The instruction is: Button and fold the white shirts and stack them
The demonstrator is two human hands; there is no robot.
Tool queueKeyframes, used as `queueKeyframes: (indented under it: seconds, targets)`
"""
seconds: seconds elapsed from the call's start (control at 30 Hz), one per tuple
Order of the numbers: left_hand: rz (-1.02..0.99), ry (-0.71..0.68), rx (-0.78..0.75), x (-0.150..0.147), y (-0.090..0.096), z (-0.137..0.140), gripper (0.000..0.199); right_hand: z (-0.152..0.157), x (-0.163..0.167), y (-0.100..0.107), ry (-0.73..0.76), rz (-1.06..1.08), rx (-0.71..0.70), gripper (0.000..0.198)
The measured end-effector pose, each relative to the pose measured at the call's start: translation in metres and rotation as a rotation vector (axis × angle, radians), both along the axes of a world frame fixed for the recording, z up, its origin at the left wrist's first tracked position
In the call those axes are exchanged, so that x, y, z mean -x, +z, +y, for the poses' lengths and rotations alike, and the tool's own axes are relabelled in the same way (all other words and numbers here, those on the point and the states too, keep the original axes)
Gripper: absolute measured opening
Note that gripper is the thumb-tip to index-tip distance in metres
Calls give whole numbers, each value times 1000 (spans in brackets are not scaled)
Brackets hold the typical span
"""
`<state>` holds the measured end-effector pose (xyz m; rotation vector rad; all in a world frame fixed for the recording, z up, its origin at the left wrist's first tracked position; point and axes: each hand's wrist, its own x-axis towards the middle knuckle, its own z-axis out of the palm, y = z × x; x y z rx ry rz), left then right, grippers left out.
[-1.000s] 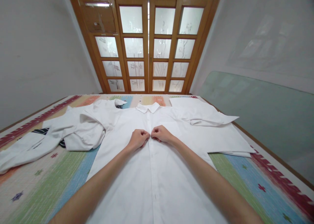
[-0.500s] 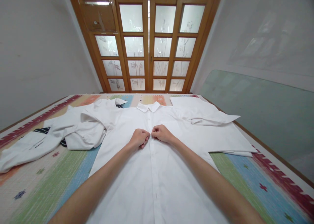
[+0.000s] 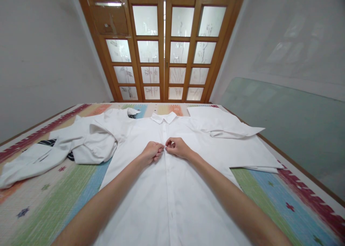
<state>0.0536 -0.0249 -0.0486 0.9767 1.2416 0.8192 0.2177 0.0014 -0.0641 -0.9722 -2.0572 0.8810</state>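
Note:
A white collared shirt (image 3: 199, 188) lies spread out front side up, its collar (image 3: 164, 118) at the far end. Down its middle runs the button placket (image 3: 169, 188). My left hand (image 3: 153, 151) is closed, pinching the placket edge in the upper chest area. Right beside it, my right hand (image 3: 176, 147) pinches the same spot from the other side, thumb and index finger together and the other fingers curled. The fingertips of both hands nearly meet. Whatever button lies between them is too small to make out.
Crumpled white clothing (image 3: 94, 142) with black striped parts lies at the left. Folded white fabric (image 3: 215, 122) lies at the right by the shirt's sleeve. Beneath is a striped, colourful cover (image 3: 81, 188). A greenish glass panel (image 3: 283, 124) leans along the right wall; wooden doors (image 3: 164, 59) stand behind.
The fingers of my right hand have shifted and opened slightly at the placket. My left hand stays almost in place, still pinching the shirt.

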Motion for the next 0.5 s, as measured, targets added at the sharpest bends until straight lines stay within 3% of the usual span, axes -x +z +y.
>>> queueKeyframes:
  seconds: [0.23, 0.5]
  targets:
    - [31, -47, -7, 0, -3, 1, 31, 0, 2, 2, -12, -159, -213, 14]
    - [29, -54, 1, -1, 0, 0, 32, -6, 3, 1, -97, -337, -390, 8]
